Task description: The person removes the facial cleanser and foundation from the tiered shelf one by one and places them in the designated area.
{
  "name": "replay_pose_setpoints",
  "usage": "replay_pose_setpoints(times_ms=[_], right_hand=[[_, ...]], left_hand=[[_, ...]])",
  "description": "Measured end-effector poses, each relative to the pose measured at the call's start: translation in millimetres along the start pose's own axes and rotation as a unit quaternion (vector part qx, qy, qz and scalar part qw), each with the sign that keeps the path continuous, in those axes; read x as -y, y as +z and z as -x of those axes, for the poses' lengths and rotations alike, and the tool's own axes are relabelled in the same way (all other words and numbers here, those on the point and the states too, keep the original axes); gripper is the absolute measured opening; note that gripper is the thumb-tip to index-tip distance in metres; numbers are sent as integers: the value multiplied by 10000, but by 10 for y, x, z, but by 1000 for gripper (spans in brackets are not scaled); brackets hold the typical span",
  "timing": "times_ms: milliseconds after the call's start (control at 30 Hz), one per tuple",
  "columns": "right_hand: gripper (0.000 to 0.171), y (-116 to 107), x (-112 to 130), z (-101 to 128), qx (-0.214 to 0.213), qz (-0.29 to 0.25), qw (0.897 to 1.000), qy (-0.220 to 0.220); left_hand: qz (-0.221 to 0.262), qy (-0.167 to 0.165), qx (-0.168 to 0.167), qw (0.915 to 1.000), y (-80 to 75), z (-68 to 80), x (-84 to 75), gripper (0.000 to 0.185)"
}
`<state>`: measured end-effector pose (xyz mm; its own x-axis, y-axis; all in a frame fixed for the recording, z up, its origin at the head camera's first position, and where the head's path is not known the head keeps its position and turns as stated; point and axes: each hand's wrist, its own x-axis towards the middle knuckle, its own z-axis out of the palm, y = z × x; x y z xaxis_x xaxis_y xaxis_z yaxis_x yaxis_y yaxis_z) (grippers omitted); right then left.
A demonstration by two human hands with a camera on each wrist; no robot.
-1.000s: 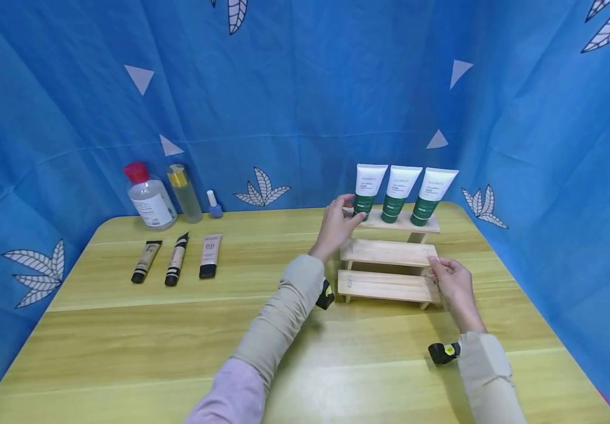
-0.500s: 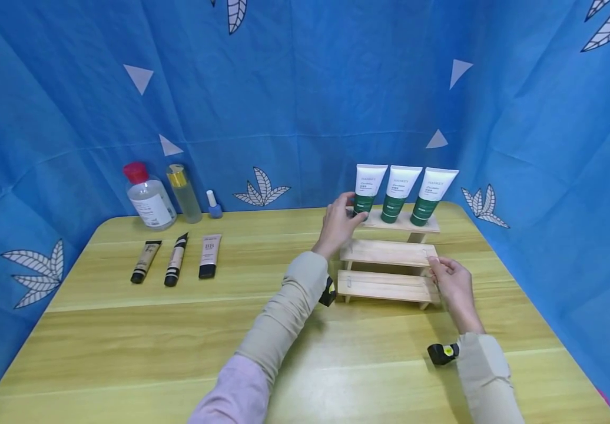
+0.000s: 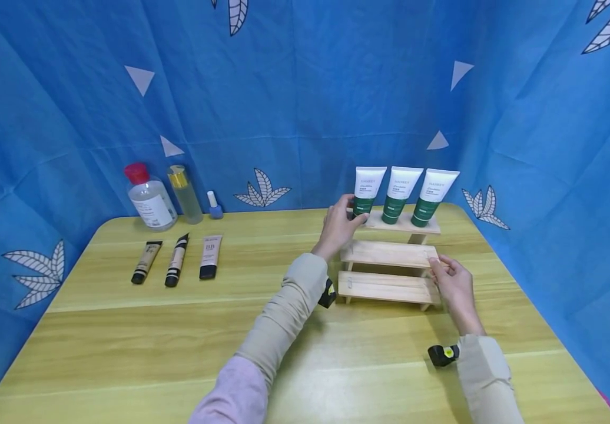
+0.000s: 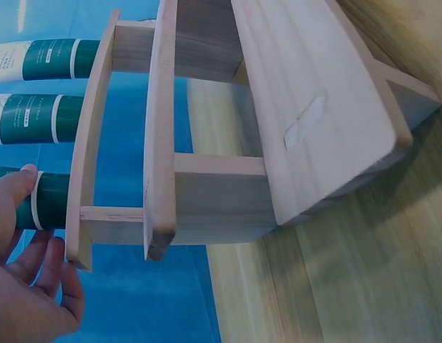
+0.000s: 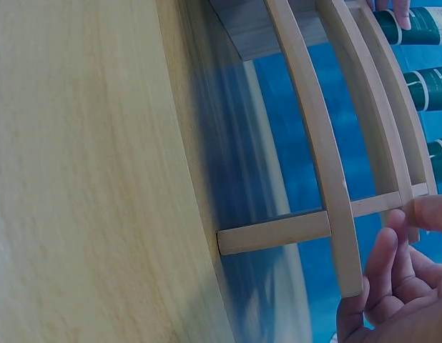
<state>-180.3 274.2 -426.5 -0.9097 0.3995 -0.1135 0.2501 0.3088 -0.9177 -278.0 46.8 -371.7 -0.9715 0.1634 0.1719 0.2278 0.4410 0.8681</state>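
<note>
Table (image 3: 125, 330): pale wood top, enclosed on three sides by a blue leaf-print cloth (image 3: 294, 88).

Stepped rack (image 3: 387, 265): three bare wooden tiers, standing at the far right of the table. Both hands are on it.

Tubes (image 3: 394, 194): three white-and-green, standing cap-down in a row on the top tier, leaning slightly.

Left hand (image 3: 338, 227): at the rack's left end by the top tier, thumb against the leftmost tube (image 4: 53, 201), fingers curled about the tier's edge; the left wrist view shows thumb on the tube's green cap.

Right hand (image 3: 453, 282): at the rack's right end, fingertips pinching the edge of the middle tier (image 5: 328, 179).

Bottles, far left back: a clear one with red cap (image 3: 148, 197), a slim one with gold cap (image 3: 184, 191), a small blue one (image 3: 214, 206).

Flat tubes (image 3: 176, 259): three, lying side by side ahead of the bottles, well apart from the rack.

Risk, as judged: the upright tubes stand free, so any tilt or jerk of the rack from uneven pull between the two hands could topple them; the left thumb itself could knock the nearest one over.
</note>
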Motion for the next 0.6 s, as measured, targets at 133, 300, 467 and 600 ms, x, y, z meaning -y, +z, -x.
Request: replay_pose_setpoints(times_ms=[133, 300, 467, 600], right_hand=[[60, -3, 6, -4, -11, 27, 10000, -92], [59, -3, 16, 1, 12, 78, 9999, -135], [59, -6, 4, 5, 43, 71, 9999, -134], [58, -18, 1, 2, 27, 58, 9998, -181]], left_hand=[[184, 35, 2, 9998, -12, 13, 6, 54], [483, 96, -4, 9988, -50, 41, 32, 50], [560, 98, -3, 9984, -162, 113, 63, 51], [536, 76, 4, 9985, -294, 171, 71, 53]])
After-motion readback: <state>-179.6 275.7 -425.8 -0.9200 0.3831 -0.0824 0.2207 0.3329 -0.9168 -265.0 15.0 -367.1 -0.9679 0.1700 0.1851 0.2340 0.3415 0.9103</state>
